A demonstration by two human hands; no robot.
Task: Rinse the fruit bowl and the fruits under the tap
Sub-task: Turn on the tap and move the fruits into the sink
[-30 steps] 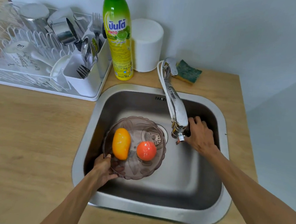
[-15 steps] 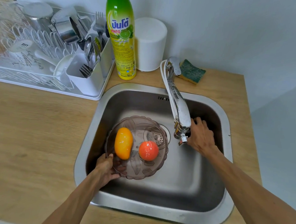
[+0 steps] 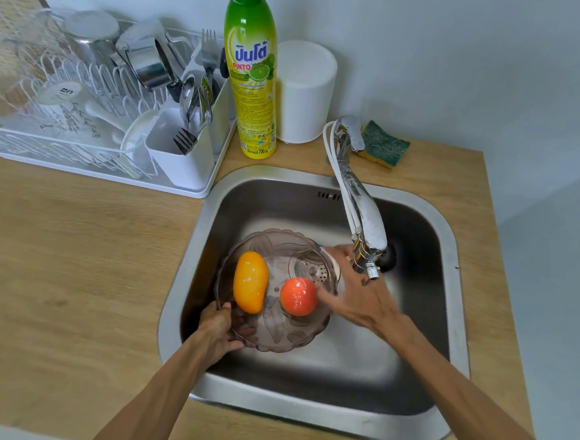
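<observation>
A: Where is our fruit bowl?
B: In the sink, left hand gripping its rim at seven o'clock; right hand blurred, grip unclear.
A: Handling?
B: Seemingly light, stiff, slippery wet; fruits may roll.

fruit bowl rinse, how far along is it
Done: the fruit bowl, with the yellow fruit and red fruit, is inside the sink, gripped by the left hand. In hand: the right hand, blurred, reaches toward the red fruit. Left: no water visible from the tap; rinsing remains.

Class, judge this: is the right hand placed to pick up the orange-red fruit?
Probably yes. The right hand is beside the orange-red fruit in the bowl, with nothing between them.
</observation>
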